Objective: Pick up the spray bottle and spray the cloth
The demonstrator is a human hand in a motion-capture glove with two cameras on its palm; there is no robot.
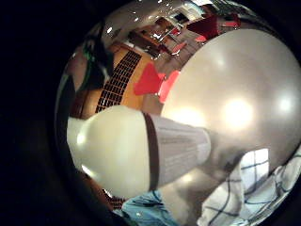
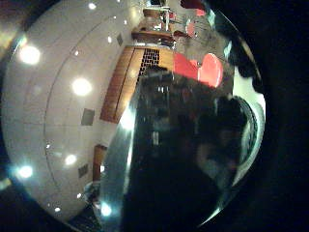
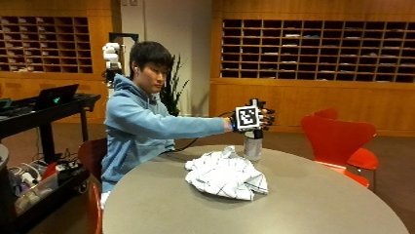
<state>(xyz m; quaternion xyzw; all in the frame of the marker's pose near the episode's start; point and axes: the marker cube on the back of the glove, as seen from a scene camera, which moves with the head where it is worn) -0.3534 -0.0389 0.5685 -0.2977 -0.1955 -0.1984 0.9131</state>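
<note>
Nearest, the round grey table [image 3: 311,200] carries a crumpled checked cloth [image 3: 227,176]; at the cloth's two o'clock a spray bottle [image 3: 253,145] is upright. Gloved right hand [image 3: 250,119] wraps its fingers round the bottle's top.

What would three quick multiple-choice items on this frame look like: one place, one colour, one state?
1. Where does the checked cloth lie?
A. on the round table
B. on a red chair
C. on the floor

2. What colour is the chair beside the table?
A. blue
B. red
C. white

3. What is the gloved right hand doing?
A. resting flat on the table
B. pinching the cloth
C. gripping the spray bottle

Key: 1 A, the cloth is crumpled on the tabletop; 2 B, its seat and back are red; 3 C, the hand is wrapped round the bottle's top.
</note>
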